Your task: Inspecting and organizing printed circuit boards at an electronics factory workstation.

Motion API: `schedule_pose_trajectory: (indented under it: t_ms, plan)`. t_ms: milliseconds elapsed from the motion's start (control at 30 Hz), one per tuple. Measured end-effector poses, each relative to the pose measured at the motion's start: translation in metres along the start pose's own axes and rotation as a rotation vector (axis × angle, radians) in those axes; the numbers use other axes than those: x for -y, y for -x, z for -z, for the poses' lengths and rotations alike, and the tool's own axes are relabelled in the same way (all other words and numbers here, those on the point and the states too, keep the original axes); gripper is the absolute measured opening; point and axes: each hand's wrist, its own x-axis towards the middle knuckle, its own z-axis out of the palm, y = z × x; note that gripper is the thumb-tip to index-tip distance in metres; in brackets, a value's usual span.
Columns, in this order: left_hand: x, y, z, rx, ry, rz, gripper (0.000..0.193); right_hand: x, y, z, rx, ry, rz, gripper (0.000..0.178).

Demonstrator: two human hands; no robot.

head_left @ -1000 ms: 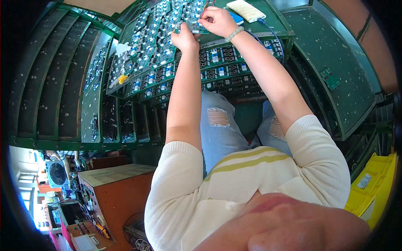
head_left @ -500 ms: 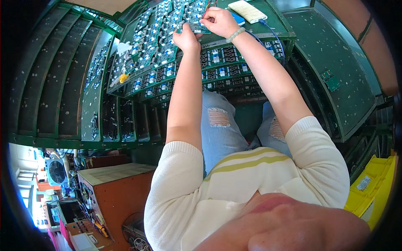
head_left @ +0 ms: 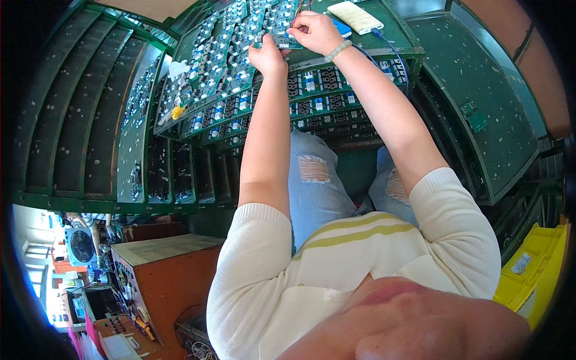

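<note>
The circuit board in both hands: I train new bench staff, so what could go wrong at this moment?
1. The left hand and right hand hold the small circuit board bare, over a crowded panel of boards; a slip could drop it onto them.
2. The right forearm crosses a blue cable running from the beige block; drawing back might snag it.
3. The bead bracelet hangs near the boards and could catch parts.

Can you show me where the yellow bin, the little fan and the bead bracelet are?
yellow bin (head_left: pixel 536 271), head view, on its side wall.
little fan (head_left: pixel 80 246), head view, on its round grille.
bead bracelet (head_left: pixel 336 50), head view, on the beads.
</note>
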Motion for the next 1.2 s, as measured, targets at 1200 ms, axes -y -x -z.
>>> schedule_pose_trajectory:
  t_ms: [1200]
  plan:
    - [-0.006,0.005,0.003,0.157,0.171,0.034,0.072,-0.001,-0.01,0.023,-0.752,0.085,-0.222,0.021]
